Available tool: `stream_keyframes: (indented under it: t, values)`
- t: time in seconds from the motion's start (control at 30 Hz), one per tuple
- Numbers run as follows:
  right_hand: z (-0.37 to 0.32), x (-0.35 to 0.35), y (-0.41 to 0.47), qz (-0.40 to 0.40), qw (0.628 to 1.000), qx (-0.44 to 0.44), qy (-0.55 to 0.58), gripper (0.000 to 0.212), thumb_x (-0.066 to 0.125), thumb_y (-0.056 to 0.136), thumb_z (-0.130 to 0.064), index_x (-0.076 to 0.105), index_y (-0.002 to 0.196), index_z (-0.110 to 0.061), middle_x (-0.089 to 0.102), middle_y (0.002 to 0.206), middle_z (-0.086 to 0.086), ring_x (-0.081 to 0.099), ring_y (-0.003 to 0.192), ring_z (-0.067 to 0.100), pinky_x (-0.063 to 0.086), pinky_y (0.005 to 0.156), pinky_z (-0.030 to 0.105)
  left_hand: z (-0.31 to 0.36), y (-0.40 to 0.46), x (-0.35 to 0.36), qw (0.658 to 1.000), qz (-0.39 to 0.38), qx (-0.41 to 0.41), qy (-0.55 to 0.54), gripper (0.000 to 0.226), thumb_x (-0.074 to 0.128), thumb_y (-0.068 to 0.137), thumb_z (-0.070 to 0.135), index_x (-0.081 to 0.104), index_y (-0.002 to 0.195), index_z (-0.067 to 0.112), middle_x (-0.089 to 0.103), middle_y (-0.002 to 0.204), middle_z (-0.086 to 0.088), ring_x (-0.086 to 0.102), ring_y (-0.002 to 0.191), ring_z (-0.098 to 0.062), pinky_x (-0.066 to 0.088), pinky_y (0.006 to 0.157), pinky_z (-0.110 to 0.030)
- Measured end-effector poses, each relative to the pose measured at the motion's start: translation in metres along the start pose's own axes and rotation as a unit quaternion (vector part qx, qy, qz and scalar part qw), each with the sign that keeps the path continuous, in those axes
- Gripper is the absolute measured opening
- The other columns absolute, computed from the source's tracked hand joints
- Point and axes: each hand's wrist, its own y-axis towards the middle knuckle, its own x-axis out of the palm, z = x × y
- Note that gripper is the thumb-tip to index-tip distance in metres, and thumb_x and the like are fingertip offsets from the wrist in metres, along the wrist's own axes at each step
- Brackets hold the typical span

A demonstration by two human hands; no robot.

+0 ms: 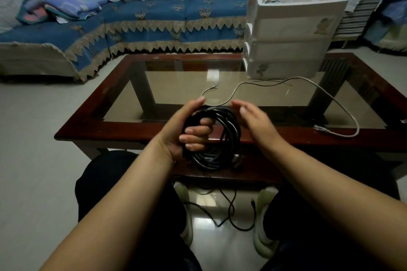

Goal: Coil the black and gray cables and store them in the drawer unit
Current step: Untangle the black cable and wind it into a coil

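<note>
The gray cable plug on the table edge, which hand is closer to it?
Right. The right hand is nearer the gray cable plug; the left hand, gripping the black coil, is farther away.

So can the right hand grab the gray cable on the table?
Probably yes. The right hand is open and holds nothing, and the gray cable lies loose on the glass table just beyond it, with nothing on top. The left hand holds the black cable coil.
</note>
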Motion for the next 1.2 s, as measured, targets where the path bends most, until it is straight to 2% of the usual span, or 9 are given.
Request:
stream_keyframes:
  t: [0.1, 0.27, 0.4, 0.6, 0.73, 0.9, 1.0, 1.1, 1.2]
  values:
    - [-0.037, -0.002, 0.005, -0.109, 0.985, 0.020, 0.129, 0.050, 0.024, 0.102, -0.040, 0.055, 0.128, -0.011, 0.062, 0.127, 0.005, 0.055, 0.122, 0.016, 0.039, 0.106, 0.035, -0.013, 0.007, 0.008, 0.997, 0.022, -0.071, 0.007, 0.043, 0.074, 0.074, 0.050, 0.056, 0.063, 0.013, 0.042, 0.038, 0.008, 0.039, 0.025, -0.001, 0.026, 0.030, -0.014]
    - [-0.043, 0.000, 0.002, -0.306, 0.940, 0.149, 0.038, 0.080, 0.018, 0.084, -0.071, 0.064, 0.114, -0.014, 0.072, 0.097, 0.001, 0.067, 0.093, 0.015, 0.049, 0.088, 0.033, -0.006, 0.001, 0.014, 0.995, 0.037, -0.087, 0.044, 0.045, 0.073, 0.074, 0.052, 0.058, 0.063, 0.012, 0.042, 0.038, 0.009, 0.036, 0.025, -0.001, 0.018, 0.030, -0.013]
    - [-0.033, -0.004, -0.002, -0.254, 0.958, 0.096, -0.089, 0.081, 0.026, 0.080, -0.070, 0.063, 0.104, -0.001, 0.058, 0.067, -0.003, 0.054, 0.061, 0.012, 0.042, 0.060, 0.020, 0.001, -0.006, 0.009, 0.988, 0.107, -0.098, 0.056, 0.045, 0.068, 0.077, 0.054, 0.050, 0.063, 0.014, 0.039, 0.039, 0.009, 0.035, 0.026, -0.001, 0.026, 0.030, -0.012]
    - [-0.030, -0.015, 0.002, -0.057, 0.995, 0.071, -0.028, 0.020, 0.058, 0.092, -0.032, 0.058, 0.082, -0.015, 0.047, 0.059, -0.005, 0.040, 0.046, 0.008, 0.032, 0.041, 0.020, -0.006, -0.001, 0.008, 0.968, 0.214, -0.053, 0.117, 0.048, 0.054, 0.079, 0.062, 0.045, 0.063, 0.017, 0.036, 0.042, 0.009, 0.031, 0.029, -0.002, 0.026, 0.034, -0.014]
    - [-0.014, 0.010, -0.002, 0.060, 0.993, 0.073, -0.063, 0.029, 0.051, 0.095, -0.039, 0.057, 0.083, -0.013, 0.054, 0.066, 0.004, 0.052, 0.060, 0.019, 0.044, 0.060, 0.034, -0.011, 0.008, 0.017, 0.967, 0.204, 0.024, 0.151, 0.043, 0.054, 0.082, 0.054, 0.043, 0.066, 0.017, 0.039, 0.047, 0.007, 0.030, 0.032, -0.002, 0.028, 0.036, -0.015]
    - [-0.005, 0.025, -0.004, 0.134, 0.982, 0.116, -0.060, 0.038, 0.037, 0.098, -0.047, 0.051, 0.083, -0.015, 0.053, 0.075, -0.001, 0.052, 0.077, 0.019, 0.041, 0.075, 0.035, -0.021, 0.021, 0.021, 0.946, 0.243, 0.080, 0.199, 0.040, 0.047, 0.093, 0.008, 0.036, 0.055, 0.014, 0.030, 0.044, 0.002, 0.026, 0.032, -0.006, 0.023, 0.037, -0.017]
    - [-0.010, 0.028, -0.007, 0.081, 0.983, 0.160, 0.048, 0.056, 0.030, 0.093, -0.062, 0.054, 0.104, -0.012, 0.063, 0.097, 0.008, 0.061, 0.098, 0.026, 0.046, 0.093, 0.040, -0.024, 0.024, 0.023, 0.943, 0.268, 0.111, 0.167, 0.045, 0.042, 0.093, 0.008, 0.052, 0.049, 0.015, 0.037, 0.045, 0.002, 0.030, 0.034, -0.006, 0.022, 0.039, -0.017]
    - [-0.009, 0.025, -0.010, -0.036, 0.978, 0.150, 0.139, 0.077, 0.038, 0.077, -0.079, 0.068, 0.097, -0.011, 0.069, 0.086, 0.011, 0.066, 0.086, 0.029, 0.048, 0.094, 0.048, -0.026, 0.025, 0.025, 0.938, 0.293, 0.126, 0.136, 0.036, 0.042, 0.094, 0.009, 0.057, 0.061, 0.013, 0.046, 0.050, 0.001, 0.040, 0.039, -0.007, 0.028, 0.041, -0.016]
    - [-0.005, 0.028, -0.008, 0.012, 0.976, 0.163, 0.146, 0.077, 0.048, 0.071, -0.081, 0.072, 0.090, -0.011, 0.069, 0.082, 0.014, 0.065, 0.080, 0.030, 0.049, 0.089, 0.053, -0.029, 0.027, 0.028, 0.940, 0.288, 0.146, 0.114, 0.030, 0.044, 0.094, 0.009, 0.052, 0.066, 0.012, 0.048, 0.050, 0.002, 0.041, 0.039, -0.006, 0.033, 0.041, -0.017]
